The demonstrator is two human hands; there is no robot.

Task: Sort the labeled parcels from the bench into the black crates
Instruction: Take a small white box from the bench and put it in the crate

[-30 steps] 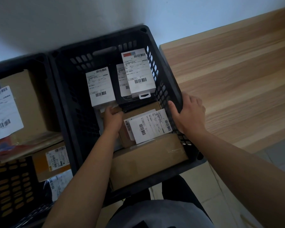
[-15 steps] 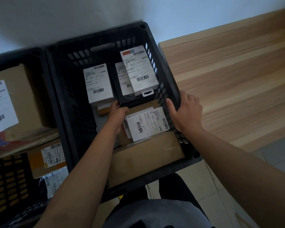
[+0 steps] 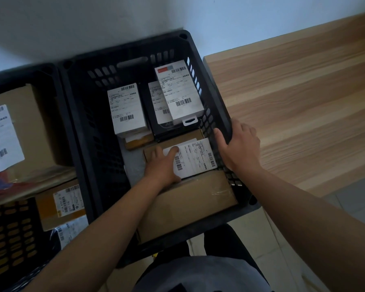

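Observation:
A black crate (image 3: 89, 114) stands in front of me, filled with labeled parcels. Inside it, my left hand (image 3: 162, 165) rests flat on a small brown box with a white label (image 3: 195, 158). That box lies on a large brown carton (image 3: 190, 205). My right hand (image 3: 238, 146) grips the crate's right rim. Further back in the crate sit a white labeled box (image 3: 126, 108), a black package (image 3: 169, 128) and a white box with a hang tab (image 3: 179, 91).
A second black crate (image 3: 51, 76) at the left holds a big brown carton (image 3: 30, 123) and smaller labeled parcels (image 3: 61, 203). The wooden bench (image 3: 293, 106) runs along the right, next to the crate. Tiled floor shows below it.
My left hand slid right, from the box's left edge onto its top and label. The right hand kept its hold on the crate rim.

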